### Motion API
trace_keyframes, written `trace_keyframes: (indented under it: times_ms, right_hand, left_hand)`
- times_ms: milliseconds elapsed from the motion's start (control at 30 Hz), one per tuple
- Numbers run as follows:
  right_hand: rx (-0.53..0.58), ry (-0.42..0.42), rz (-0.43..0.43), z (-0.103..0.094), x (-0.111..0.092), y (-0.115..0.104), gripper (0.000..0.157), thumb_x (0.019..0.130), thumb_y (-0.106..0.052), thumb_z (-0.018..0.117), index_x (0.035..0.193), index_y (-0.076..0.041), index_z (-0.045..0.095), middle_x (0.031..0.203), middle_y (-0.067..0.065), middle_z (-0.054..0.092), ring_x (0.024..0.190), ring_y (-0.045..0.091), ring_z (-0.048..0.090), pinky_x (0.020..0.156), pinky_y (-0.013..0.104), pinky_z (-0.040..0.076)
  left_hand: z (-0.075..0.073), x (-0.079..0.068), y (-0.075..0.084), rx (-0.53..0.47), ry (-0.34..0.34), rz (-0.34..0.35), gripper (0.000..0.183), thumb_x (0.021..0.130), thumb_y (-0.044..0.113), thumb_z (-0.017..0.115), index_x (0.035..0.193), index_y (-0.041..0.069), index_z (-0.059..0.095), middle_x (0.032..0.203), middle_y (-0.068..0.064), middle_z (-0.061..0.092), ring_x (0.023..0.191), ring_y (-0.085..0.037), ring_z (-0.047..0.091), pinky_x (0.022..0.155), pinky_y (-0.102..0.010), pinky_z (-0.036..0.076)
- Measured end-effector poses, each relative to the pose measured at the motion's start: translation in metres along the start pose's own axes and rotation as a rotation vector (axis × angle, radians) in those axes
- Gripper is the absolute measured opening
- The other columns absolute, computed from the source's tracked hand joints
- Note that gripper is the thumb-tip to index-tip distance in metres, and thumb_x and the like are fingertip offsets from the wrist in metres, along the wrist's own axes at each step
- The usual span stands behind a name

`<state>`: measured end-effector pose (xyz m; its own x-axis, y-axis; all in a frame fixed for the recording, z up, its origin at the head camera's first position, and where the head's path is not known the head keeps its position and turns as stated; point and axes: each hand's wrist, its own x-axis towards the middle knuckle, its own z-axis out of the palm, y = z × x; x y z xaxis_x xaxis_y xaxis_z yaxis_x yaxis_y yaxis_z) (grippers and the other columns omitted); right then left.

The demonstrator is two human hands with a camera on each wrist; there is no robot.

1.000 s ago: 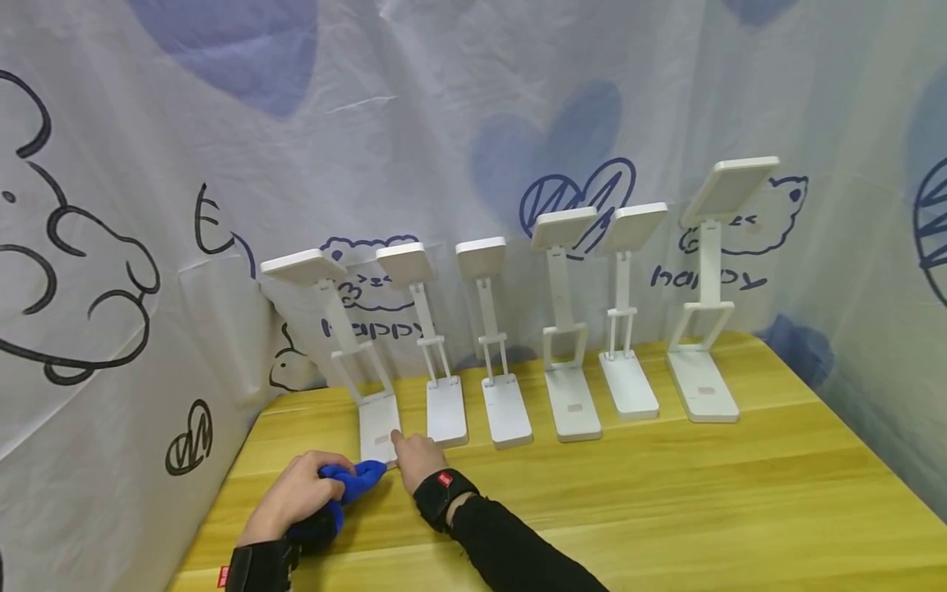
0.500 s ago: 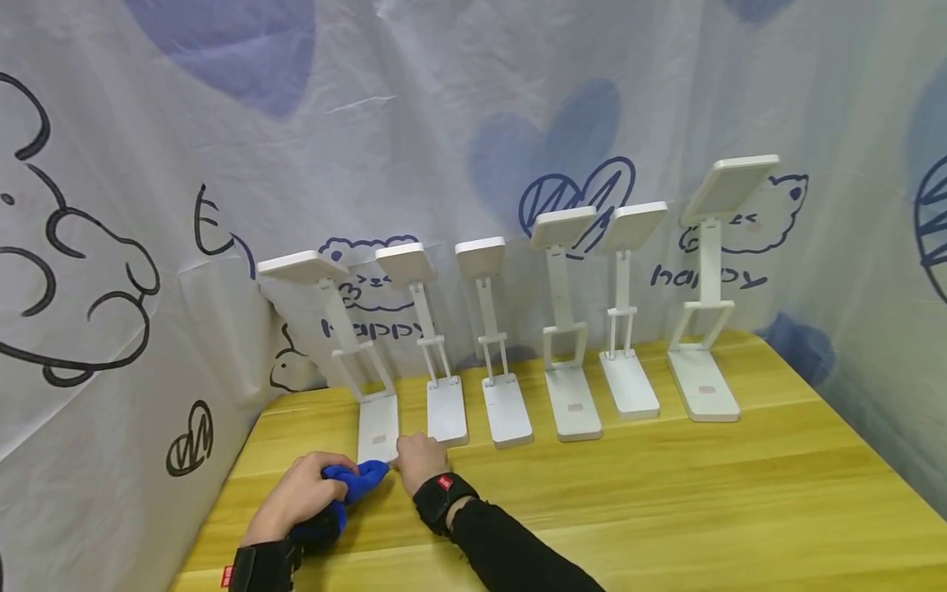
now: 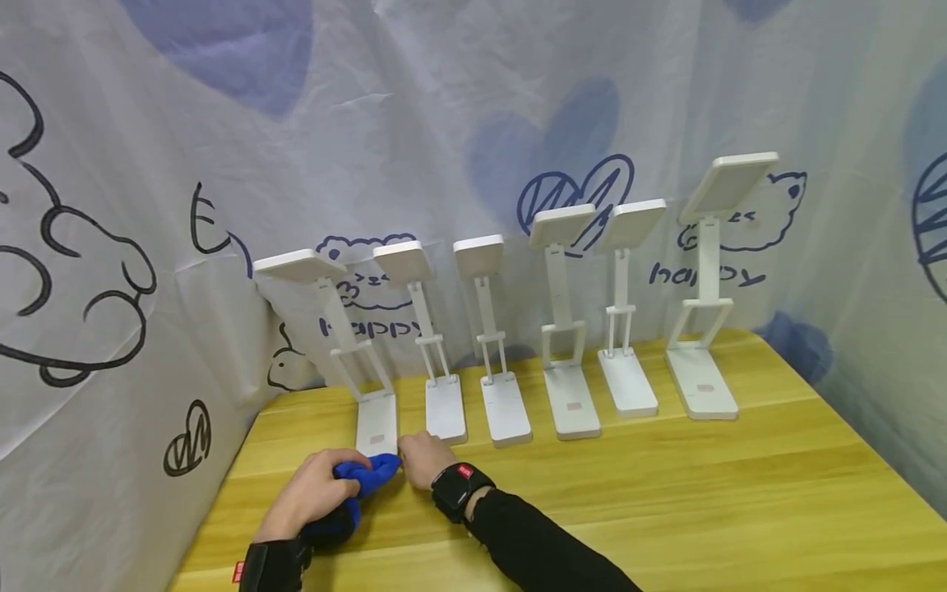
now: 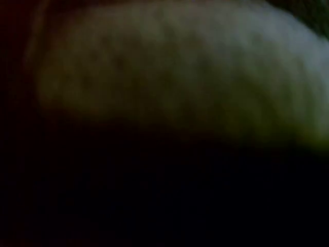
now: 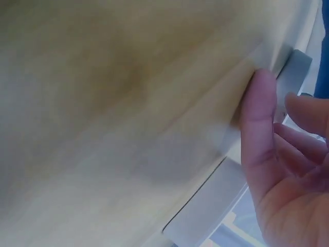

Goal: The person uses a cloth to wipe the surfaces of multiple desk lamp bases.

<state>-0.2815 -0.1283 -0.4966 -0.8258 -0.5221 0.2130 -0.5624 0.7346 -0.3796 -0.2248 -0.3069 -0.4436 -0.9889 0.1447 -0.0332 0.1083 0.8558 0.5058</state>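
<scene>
In the head view, my left hand [image 3: 314, 489] grips a bunched blue cloth [image 3: 370, 474] at the front end of the leftmost white desk lamp [image 3: 377, 419]. The cloth overlaps that lamp's front edge. My right hand [image 3: 427, 459] is beside the front right corner of the same base. In the right wrist view, the right hand [image 5: 282, 170] has its index finger nearly straight and its thumb apart from it, close to the lamp base [image 5: 295, 69]; contact is hard to tell. The left wrist view is dark and blurred.
More white desk lamps stand in a row to the right, among them a small one [image 3: 445, 411], another [image 3: 506, 411] and the tall far-right lamp [image 3: 701, 382]. All stand on a yellow wooden table [image 3: 666, 493]. A printed curtain [image 3: 444, 123] hangs behind and at the sides.
My right index finger has come off the top of the leftmost base to beside its front corner. My left hand with the blue cloth has shifted slightly right along the front edge.
</scene>
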Motion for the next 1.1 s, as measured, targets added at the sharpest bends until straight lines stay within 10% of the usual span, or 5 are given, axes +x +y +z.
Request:
trace_keyframes:
  times_ms: [533,767,1100]
  right_hand:
    - [-0.132,0.262,-0.058,-0.014,0.007,0.019,0.016,0.086,-0.013,0.064,0.098,-0.015,0.075,0.094,0.001,0.073,0.085,0.02,0.057,0.072,0.028,0.053]
    - [-0.21,0.138,0.053,-0.01,0.008,0.031,0.056,0.086,-0.037,0.066,0.129,-0.005,0.054,0.129,0.017,0.052,0.12,0.032,0.044,0.101,0.042,0.041]
    - [-0.273,0.049,0.112,-0.016,0.005,0.038,0.067,0.081,-0.047,0.067,0.132,-0.007,0.05,0.13,0.012,0.05,0.12,0.028,0.043,0.099,0.048,0.041]
  left_hand:
    - [0.021,0.004,0.014,-0.004,-0.112,0.167,0.032,0.071,0.005,0.063,0.094,0.025,0.071,0.108,-0.005,0.067,0.095,-0.021,0.056,0.08,-0.046,0.047]
    - [0.026,0.006,0.018,0.018,-0.135,0.18,0.031,0.07,0.006,0.064,0.092,0.026,0.072,0.106,-0.004,0.068,0.098,-0.024,0.058,0.082,-0.05,0.049]
    - [0.03,0.007,0.019,0.029,-0.141,0.177,0.028,0.068,0.009,0.064,0.09,0.026,0.072,0.111,-0.007,0.067,0.1,-0.025,0.058,0.084,-0.051,0.049]
